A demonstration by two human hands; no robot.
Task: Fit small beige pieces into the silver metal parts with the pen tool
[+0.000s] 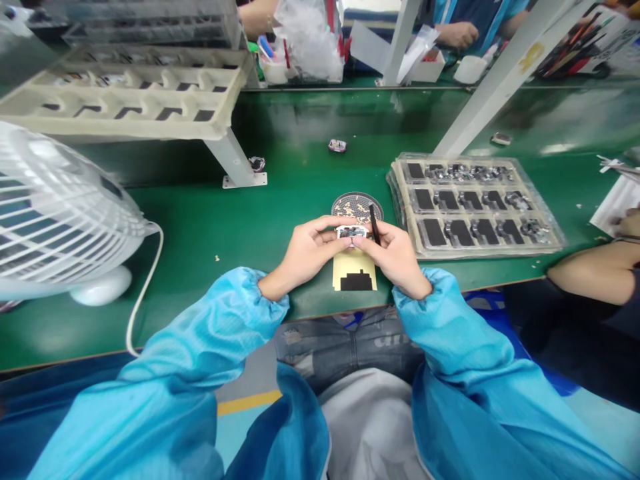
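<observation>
Left fingers (pixel 334 247) and right fingers (pixel 369 249) holding a white-rimmed device (pixel 352 232), black stick (pixel 375 225) in the right, yellow sheet (pixel 345 265) below

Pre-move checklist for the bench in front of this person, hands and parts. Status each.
1. Small white-edged device supported: ok, held between the left hand and right hand.
2. Dark stick-like tool in hand: ok, tilted up from the right hand.
3. Round dish of small pale pieces nearby: looks ok, just beyond the hands.
4. Device's inner parts seated: cannot tell, too small to make out.
5. No loose bits on the bench: not ok, a pale bit lies left of the left hand.
6. Fan cord off the left sleeve: cannot tell, they come close at the bench edge.
</observation>
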